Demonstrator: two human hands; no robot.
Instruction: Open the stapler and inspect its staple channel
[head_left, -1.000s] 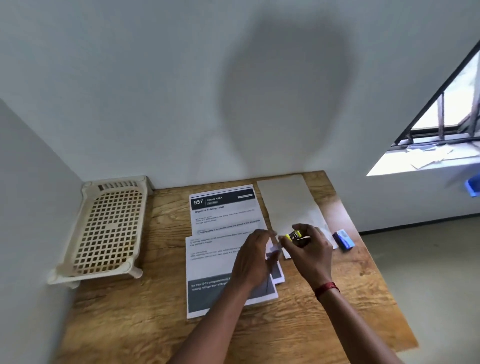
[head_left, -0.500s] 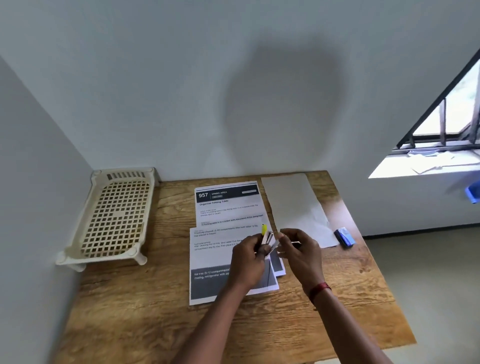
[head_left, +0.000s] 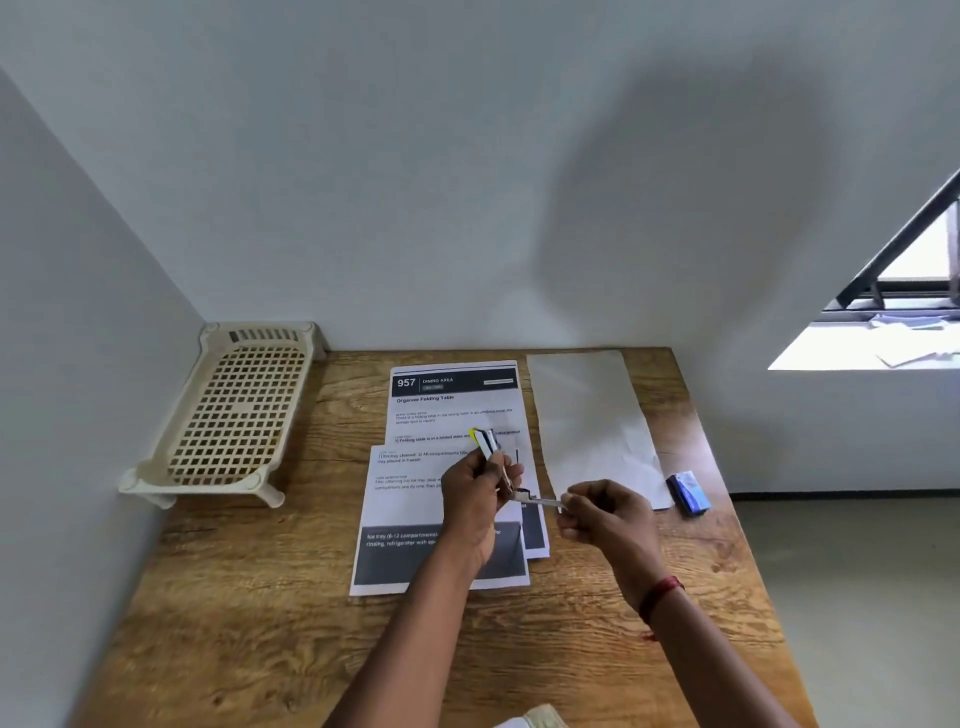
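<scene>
My left hand (head_left: 475, 501) grips a small black and white stapler (head_left: 487, 442) with a yellow tip, held upright above the printed sheets. A thin metal strip (head_left: 540, 502) sticks out from the stapler's lower end toward the right. My right hand (head_left: 602, 514) pinches the far end of that strip between thumb and fingers. Both hands hover over the middle of the wooden table (head_left: 249, 597). A red thread band is on my right wrist.
Two printed sheets (head_left: 452, 402) overlap under my hands, with a blank white sheet (head_left: 587, 415) to their right. A small blue box (head_left: 689, 492) lies near the table's right edge. A cream perforated plastic tray (head_left: 236, 415) stands at the back left corner against the walls.
My hands have drawn apart. The right hand moved to the right with the metal strip pinched, and the left hand turned the stapler upright with its yellow tip up.
</scene>
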